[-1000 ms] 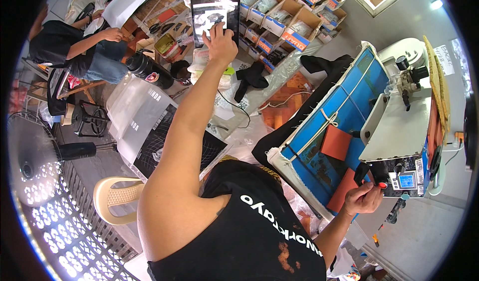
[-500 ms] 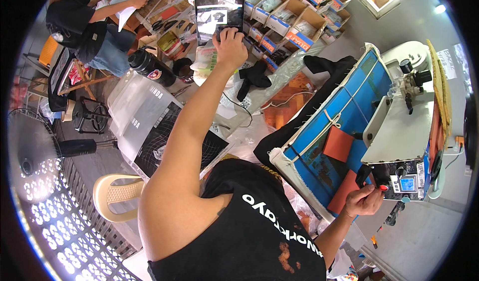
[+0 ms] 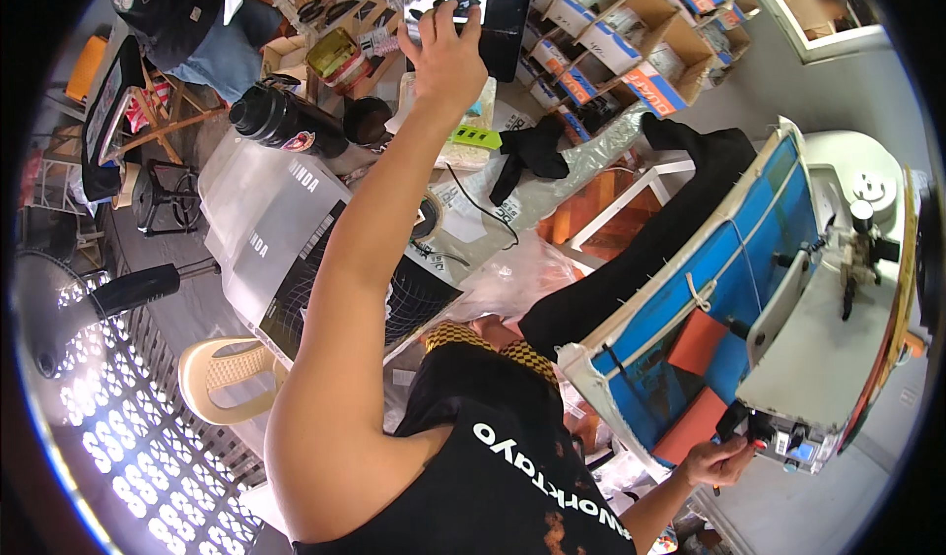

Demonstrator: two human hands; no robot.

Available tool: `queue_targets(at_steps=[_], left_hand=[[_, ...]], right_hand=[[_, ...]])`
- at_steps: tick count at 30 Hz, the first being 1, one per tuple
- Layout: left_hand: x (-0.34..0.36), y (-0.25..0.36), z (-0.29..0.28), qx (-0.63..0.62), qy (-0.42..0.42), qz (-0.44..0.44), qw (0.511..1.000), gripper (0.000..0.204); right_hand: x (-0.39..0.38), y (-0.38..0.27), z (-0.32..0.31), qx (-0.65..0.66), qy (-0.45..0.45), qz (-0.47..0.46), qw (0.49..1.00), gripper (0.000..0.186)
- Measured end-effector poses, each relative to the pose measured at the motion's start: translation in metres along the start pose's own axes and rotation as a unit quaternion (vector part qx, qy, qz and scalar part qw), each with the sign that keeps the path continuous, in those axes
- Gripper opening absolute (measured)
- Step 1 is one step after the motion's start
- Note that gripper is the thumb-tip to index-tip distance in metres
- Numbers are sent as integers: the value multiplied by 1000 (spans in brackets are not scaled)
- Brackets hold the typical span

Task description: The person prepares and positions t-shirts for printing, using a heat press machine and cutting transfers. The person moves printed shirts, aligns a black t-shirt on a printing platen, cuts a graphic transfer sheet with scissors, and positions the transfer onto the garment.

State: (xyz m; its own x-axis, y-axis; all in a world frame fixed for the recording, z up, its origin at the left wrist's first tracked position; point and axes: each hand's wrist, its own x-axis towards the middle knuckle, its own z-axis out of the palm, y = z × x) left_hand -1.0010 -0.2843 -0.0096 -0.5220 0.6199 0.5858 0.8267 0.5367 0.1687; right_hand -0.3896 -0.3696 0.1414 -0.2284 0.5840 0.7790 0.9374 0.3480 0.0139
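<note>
My left arm reaches up to a dark glossy screen [image 3: 506, 38] at the top of the view. My left hand [image 3: 448, 58] lies on its face with fingers apart, gripping nothing, the fingertips at a small white picture. To the right stands a white machine [image 3: 828, 338] with a broad flat plate, dark fittings and a small display unit [image 3: 800, 449]. Closed at the machine's near end, my right hand [image 3: 719, 461] pinches a small black knob with a red end [image 3: 760, 444]. Part of the knob is hidden by the fingers.
A blue-lined trough [image 3: 650, 343] with string and red-brown pads adjoins the machine. Boxes of clear packets [image 3: 611, 38] stand top right. A black bottle [image 3: 286, 120], plastic-covered sheets [image 3: 246, 210], a beige chair [image 3: 232, 378] and a fan [image 3: 49, 299] are left. Another person [image 3: 168, 13] sits top left.
The head view has shifted, so the screen sits higher and the machine lower right. My left hand has moved up the screen, and its picture has changed. My right hand stays at the knob.
</note>
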Motion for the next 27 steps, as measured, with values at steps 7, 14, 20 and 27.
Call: queue_targets(at_steps=[7,14,20,27], left_hand=[[-13,-18,-12,-18,-20,-31,999,57],[-12,-11,-7,-52,39,-45,997,42],[-9,-8,10,-53,57,-25,997,41],[-13,-8,-3,-76,-16,-56,995,50]], right_hand=[[4,1,2,-32,-48,11,998,37],[-4,11,6,-4,-36,17,999,53],[-4,18,-1,-3,-76,83,994,56],[-6,9,0,17,-59,130,990,55]])
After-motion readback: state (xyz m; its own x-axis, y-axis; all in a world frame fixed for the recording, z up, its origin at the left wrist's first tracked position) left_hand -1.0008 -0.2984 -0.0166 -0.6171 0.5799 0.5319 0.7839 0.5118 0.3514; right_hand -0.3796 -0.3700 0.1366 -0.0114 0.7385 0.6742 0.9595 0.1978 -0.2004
